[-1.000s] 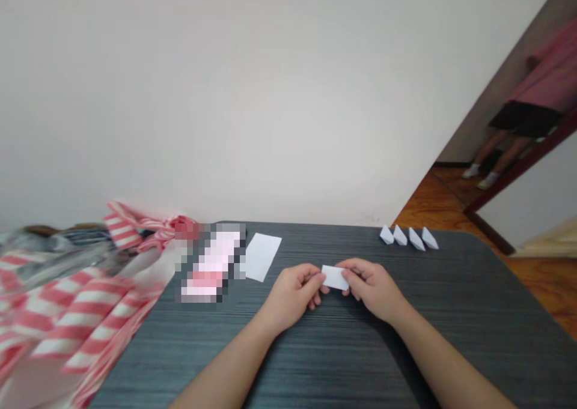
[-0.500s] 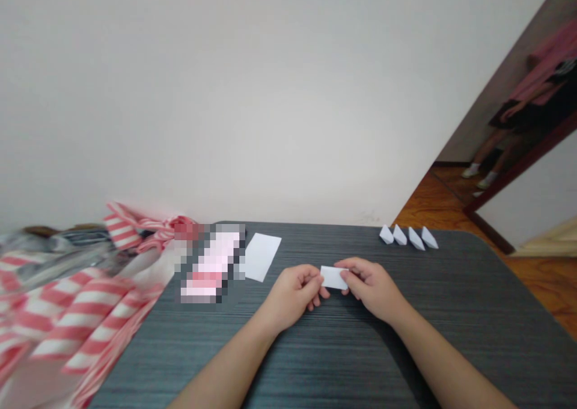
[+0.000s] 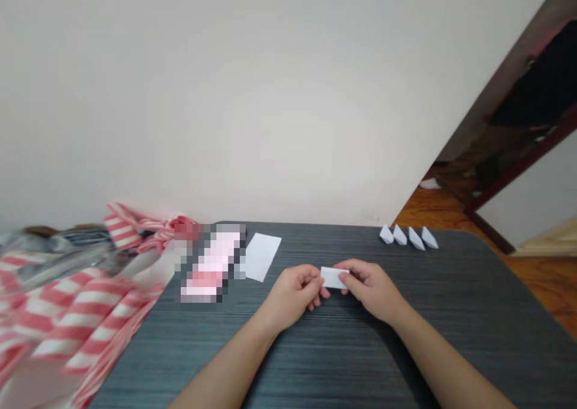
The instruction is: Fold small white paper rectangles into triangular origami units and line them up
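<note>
The lone head view looks forward and down from six o'clock, near the surface, toward the wall at twelve.

No text, label, brand, number or sign readable. Pinkish object at left side of table: covered by coarse pixel blocks, any lettering there hidden. Faint marks low on wall, just above table's back edge: too blurred to tell whether writing. Small white paper between fingers, white sheet beside pinkish object: no print legible on either.
</note>
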Tool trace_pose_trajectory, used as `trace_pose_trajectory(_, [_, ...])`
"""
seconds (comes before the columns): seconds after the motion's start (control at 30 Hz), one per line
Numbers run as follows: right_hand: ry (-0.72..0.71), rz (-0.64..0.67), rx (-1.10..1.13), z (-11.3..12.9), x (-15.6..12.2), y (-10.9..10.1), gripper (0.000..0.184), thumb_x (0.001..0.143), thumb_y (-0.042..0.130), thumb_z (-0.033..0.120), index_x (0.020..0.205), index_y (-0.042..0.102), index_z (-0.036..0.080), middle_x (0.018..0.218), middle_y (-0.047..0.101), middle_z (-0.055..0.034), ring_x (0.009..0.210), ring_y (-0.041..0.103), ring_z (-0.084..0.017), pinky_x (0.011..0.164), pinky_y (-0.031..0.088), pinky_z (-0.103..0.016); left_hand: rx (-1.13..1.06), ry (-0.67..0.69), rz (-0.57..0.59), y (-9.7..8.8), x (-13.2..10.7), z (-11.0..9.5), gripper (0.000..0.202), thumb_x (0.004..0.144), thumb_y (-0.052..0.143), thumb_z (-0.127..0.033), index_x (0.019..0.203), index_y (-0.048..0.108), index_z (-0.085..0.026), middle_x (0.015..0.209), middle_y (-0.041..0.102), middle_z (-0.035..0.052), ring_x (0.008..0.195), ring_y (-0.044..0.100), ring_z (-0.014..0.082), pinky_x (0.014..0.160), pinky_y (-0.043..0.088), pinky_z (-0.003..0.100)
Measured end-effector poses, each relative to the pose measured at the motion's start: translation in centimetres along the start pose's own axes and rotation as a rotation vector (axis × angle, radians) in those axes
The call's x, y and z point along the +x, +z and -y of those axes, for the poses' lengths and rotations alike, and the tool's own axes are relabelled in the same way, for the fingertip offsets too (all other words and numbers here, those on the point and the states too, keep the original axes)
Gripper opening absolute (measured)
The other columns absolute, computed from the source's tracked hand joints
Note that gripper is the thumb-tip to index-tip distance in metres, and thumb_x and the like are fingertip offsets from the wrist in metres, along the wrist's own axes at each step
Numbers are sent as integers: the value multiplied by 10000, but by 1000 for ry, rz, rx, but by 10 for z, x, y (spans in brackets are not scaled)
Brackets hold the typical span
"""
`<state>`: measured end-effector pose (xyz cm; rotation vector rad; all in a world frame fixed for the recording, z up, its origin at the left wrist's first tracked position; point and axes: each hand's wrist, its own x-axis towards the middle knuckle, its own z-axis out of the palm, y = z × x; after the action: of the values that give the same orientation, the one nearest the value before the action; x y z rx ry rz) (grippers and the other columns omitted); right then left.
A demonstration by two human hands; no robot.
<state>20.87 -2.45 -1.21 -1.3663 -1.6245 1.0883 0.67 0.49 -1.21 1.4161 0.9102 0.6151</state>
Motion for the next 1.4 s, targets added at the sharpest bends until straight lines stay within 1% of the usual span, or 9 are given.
trace_pose_trajectory(0.17, [-14, 5, 2, 0, 0, -1, 208, 883, 556, 233, 1003, 705, 153, 703, 680, -22, 619, 627, -153, 597, 467, -247, 5, -1, -4, 0, 1, 0, 212, 882, 549, -332, 803, 603, -142, 740, 703, 45, 518, 546, 85, 484, 439, 183])
trace_pose_trajectory(0.27, [-31, 6, -13, 1, 0, 0, 203, 882, 570, 245, 995, 709, 149, 743, 696, -37, 654, 628, -163, 628, 477, -260, 36, 3, -3, 1, 0, -1, 216, 885, 536, -329, 792, 605, -147, 748, 705, 45, 527, 552, 91, 494, 442, 189])
trace_pose_trajectory(0.33, [-61, 20, -39, 4, 1, 1, 189, 880, 581, 243, 977, 719, 157, 801, 719, -50, 712, 639, -176, 666, 481, -270, 87, 11, 0, 1, -2, -4, 219, 884, 527, -316, 773, 614, -149, 729, 700, 37, 531, 553, 96, 503, 438, 191])
trace_pose_trajectory(0.43, [-122, 40, -86, 9, 1, 2, 164, 877, 598, 233, 951, 731, 171, 882, 739, -59, 797, 651, -190, 718, 480, -280, 213, 55, 26, 1, -5, -8, 244, 890, 514, -296, 756, 656, -150, 643, 657, 12, 536, 551, 101, 527, 420, 191])
trace_pose_trajectory(0.53, [-175, 36, -122, 13, 2, 2, 143, 879, 608, 230, 922, 733, 175, 868, 732, -57, 799, 647, -187, 727, 476, -279, 313, 104, 51, 0, -7, -10, 287, 909, 492, -299, 767, 693, -151, 603, 620, 1, 543, 550, 106, 536, 394, 195])
trace_pose_trajectory(0.67, [-223, 27, -150, 14, 3, 2, 136, 888, 595, 213, 854, 724, 183, 807, 709, -43, 754, 631, -173, 708, 468, -272, 384, 133, 64, -1, -8, -9, 316, 922, 478, -303, 787, 720, -152, 596, 610, 0, 533, 530, 108, 521, 355, 198])
trace_pose_trajectory(0.87, [-194, 12, -143, 11, 3, 3, 142, 886, 598, 209, 796, 704, 176, 756, 684, -28, 711, 613, -157, 669, 445, -252, 404, 137, 92, -2, -8, -9, 340, 940, 452, -306, 814, 732, -159, 598, 616, 0, 519, 521, 106, 512, 335, 196])
trace_pose_trajectory(1.17, [-152, -3, -119, 8, 4, 5, 145, 872, 608, 220, 764, 691, 171, 736, 679, -23, 696, 604, -156, 649, 436, -247, 386, 125, 111, -1, -9, -18, 337, 940, 454, -298, 801, 727, -160, 602, 613, -4, 545, 544, 110, 556, 380, 188])
trace_pose_trajectory(1.4, [-147, -6, -119, 8, 4, 5, 155, 866, 605, 215, 738, 679, 170, 719, 670, -22, 683, 595, -156, 650, 437, -255, 395, 136, 115, -1, -8, -13, 352, 948, 448, -318, 805, 729, -162, 611, 630, 4, 546, 549, 116, 551, 374, 195])
